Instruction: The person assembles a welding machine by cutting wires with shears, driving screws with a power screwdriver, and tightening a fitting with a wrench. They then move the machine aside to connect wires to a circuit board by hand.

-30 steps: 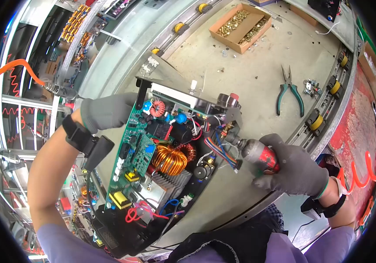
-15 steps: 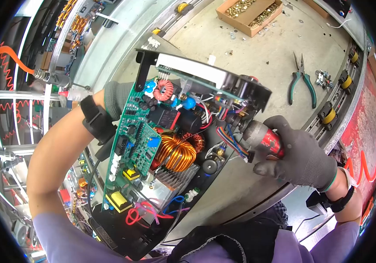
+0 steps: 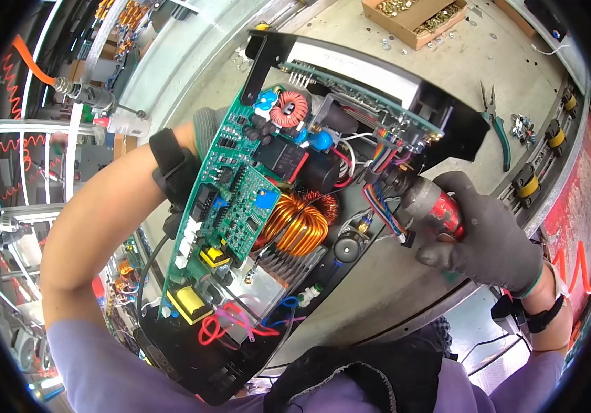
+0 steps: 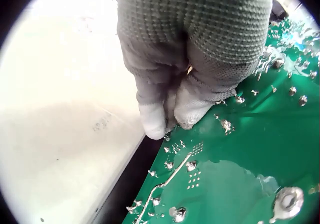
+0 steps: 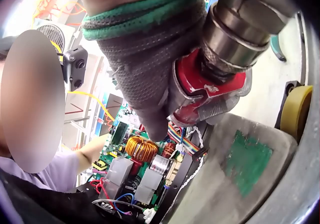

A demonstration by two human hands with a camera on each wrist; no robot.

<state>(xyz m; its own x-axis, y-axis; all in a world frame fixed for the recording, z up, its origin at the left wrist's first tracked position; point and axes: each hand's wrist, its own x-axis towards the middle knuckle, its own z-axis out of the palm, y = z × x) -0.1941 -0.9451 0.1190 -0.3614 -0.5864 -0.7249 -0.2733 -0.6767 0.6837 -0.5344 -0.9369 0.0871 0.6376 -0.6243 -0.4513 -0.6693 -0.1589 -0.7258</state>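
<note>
An opened electronic unit [image 3: 295, 224], with a green circuit board [image 3: 202, 213], a copper-wound coil [image 3: 298, 221] and a black front panel [image 3: 457, 127], stands tilted in front of me. My gloved left hand [image 4: 185, 54] grips its edge, fingertips bent against the rim of the board; in the head view only the glove cuff shows, the rest hidden behind the unit. My gloved right hand [image 3: 491, 237] holds a red air screwdriver [image 3: 440, 210], its nose pointing in behind the front panel beside a rainbow ribbon cable [image 3: 385, 210]. The screwdriver's tip is hidden among the wires.
Green-handled pliers [image 3: 496, 131] and a small pile of screws [image 3: 522, 129] lie on the bench beyond the unit. A cardboard box [image 3: 416, 29] of brass-coloured fasteners is farther back. Yellow rollers [image 3: 526, 182] line the right rail. Another air tool [image 3: 96, 100] hangs at left.
The unit's front panel has risen and swung right, partly covering the pliers. My left hand has slipped farther behind the unit. My right hand has shifted slightly right with the screwdriver.
</note>
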